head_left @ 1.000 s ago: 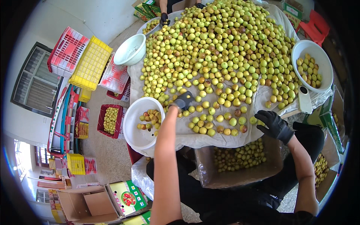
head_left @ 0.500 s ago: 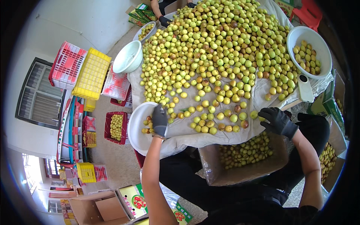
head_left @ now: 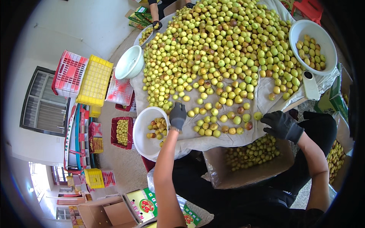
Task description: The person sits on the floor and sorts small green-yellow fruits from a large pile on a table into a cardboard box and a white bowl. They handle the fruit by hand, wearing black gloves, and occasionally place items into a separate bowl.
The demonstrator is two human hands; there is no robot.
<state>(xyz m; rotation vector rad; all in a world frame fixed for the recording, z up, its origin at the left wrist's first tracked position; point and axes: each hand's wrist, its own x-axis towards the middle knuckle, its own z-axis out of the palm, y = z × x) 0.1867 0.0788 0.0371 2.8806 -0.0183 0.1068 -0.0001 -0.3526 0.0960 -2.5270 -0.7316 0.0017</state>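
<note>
A large heap of small round green-yellow and brownish fruits [head_left: 213, 57], apparently jujubes, covers the cloth-topped table. Dark grey gloves cover both my hands. My left hand [head_left: 177, 115] is over loose fruits beside the right rim of a white bowl [head_left: 140, 143]; its fingers point down and their tips are hidden. Several browner fruits [head_left: 157, 127] lie inside that bowl. My right hand [head_left: 281, 125] rests at the table's near edge, fingers apart, with nothing visible in them. One green fruit [head_left: 257, 115] lies just beyond its fingertips. Between the hands, a loose cluster of fruits [head_left: 209, 127] sits on the cloth [head_left: 243, 138].
Below the table edge, a plastic-lined carton [head_left: 228, 178] holds more fruits. A white bowl [head_left: 330, 49] with fruits and a phone [head_left: 310, 85] are at the right. A pale bowl [head_left: 129, 62] stands left. Another person's gloved hand [head_left: 157, 25] is at the far side. Crates [head_left: 95, 79] stand leftward.
My left hand has moved right, out of the white bowl and over the fruits beside it, uncovering the fruits inside. My right hand stays nearly in place. The other person's hand has risen.
</note>
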